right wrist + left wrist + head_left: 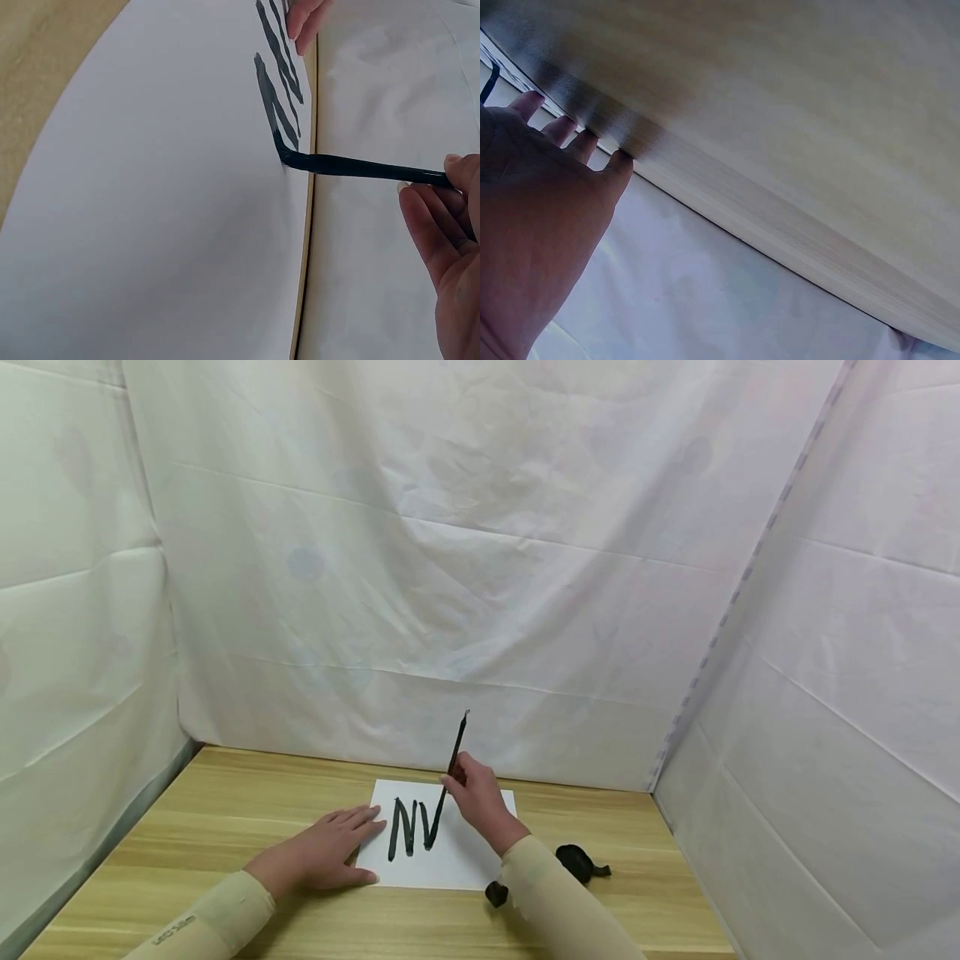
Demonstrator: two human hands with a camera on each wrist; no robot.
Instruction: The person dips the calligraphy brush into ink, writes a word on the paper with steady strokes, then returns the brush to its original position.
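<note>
My right hand (480,797) pinches a black calligraphy brush (360,166) partway along its handle. The brush leans over a white sheet of paper (465,868), and its bristles bend against the sheet in the right wrist view. Thick black strokes (402,828) form an N shape on the left half, with a V-like pair of strokes beside it meeting the brush. My left hand (330,847) lies flat with fingers spread, fingertips and thumb at the paper's left edge. The left wrist view shows that hand (544,187) against the wooden tabletop.
A dark rounded object (574,863) with a short stub lies right of the paper, partly behind my right sleeve. A smaller black lump (496,893) is by the paper's lower right corner. White cloth (450,568) hangs behind the wooden table (247,785) and on both sides.
</note>
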